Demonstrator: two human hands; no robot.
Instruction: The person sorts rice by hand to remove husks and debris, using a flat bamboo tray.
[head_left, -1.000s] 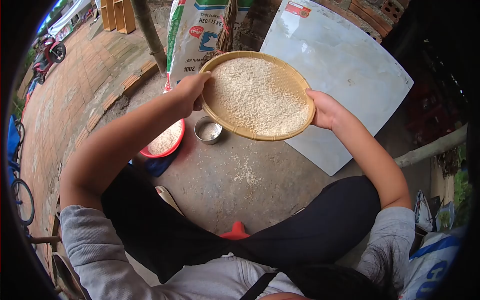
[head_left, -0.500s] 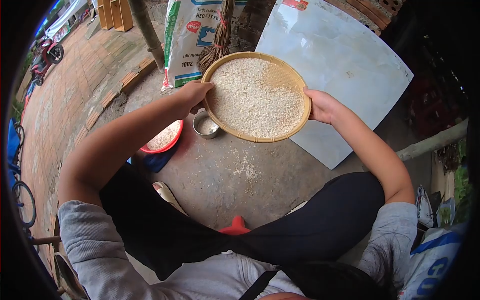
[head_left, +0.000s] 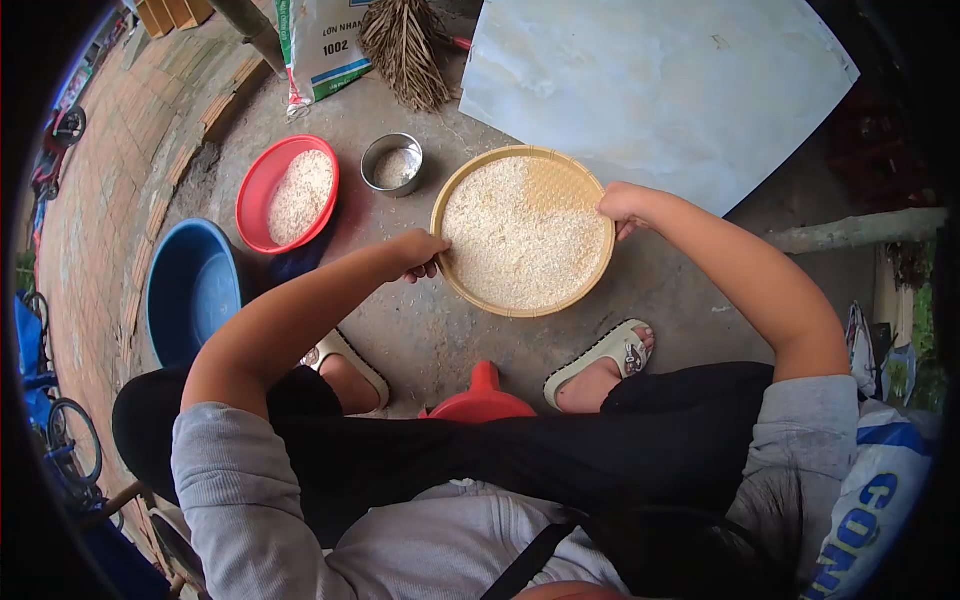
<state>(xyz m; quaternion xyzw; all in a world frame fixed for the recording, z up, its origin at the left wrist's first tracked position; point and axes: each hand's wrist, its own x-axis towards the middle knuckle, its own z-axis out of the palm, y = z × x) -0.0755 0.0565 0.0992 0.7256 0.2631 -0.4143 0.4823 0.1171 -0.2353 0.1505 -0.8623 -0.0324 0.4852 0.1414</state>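
A round woven tray (head_left: 516, 311) carries a broad layer of pale grains (head_left: 515, 235), with bare weave showing at its upper right. My left hand (head_left: 420, 254) grips the left rim, fingers curled underneath. On the right rim, my right hand (head_left: 625, 207) is closed with the thumb over the edge. To the left on the floor are a red basin (head_left: 252, 205) with more pale grains and a small metal bowl (head_left: 392, 140) with some grain at its bottom.
A blue basin (head_left: 200, 290) stands at the left. Beyond the tray lie a pale glossy board (head_left: 650, 90), a straw broom (head_left: 405, 50) and a printed sack (head_left: 335, 45). A red stool (head_left: 480, 400) is between my feet; a wooden pole (head_left: 860, 230) is at right.
The view has tilted down and shifted, bringing the blue basin and both feet into sight. The tray is lower relative to the board, and the grains have shifted within it. Both hands still hold it.
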